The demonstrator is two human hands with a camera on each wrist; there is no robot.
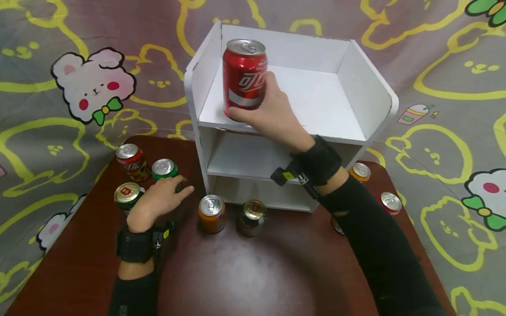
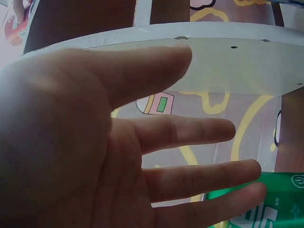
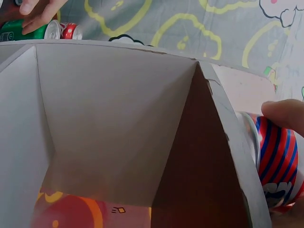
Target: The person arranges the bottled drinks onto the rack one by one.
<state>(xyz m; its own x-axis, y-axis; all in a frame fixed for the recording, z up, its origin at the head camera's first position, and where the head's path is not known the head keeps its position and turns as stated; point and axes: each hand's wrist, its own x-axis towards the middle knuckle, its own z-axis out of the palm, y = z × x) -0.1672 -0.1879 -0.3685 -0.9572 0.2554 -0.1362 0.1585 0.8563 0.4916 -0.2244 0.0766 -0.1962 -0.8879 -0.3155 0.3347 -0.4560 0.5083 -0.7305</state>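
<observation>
My right hand grips a red soda can, held upright at the left front of the white shelf unit's top level. Whether its base touches the board, I cannot tell. In the right wrist view, that can shows red and blue stripes beside the shelf edge. My left hand is out over the table's left side, fingers extended and holding nothing. Nearest to it is a green can, partly covered by the hand; the left wrist view has a green can behind its fingertips, contact unclear.
Left of the unit stand a red can and a gold-topped can. An orange can and a dark gold-topped can stand before it. At right are an orange can and a red can.
</observation>
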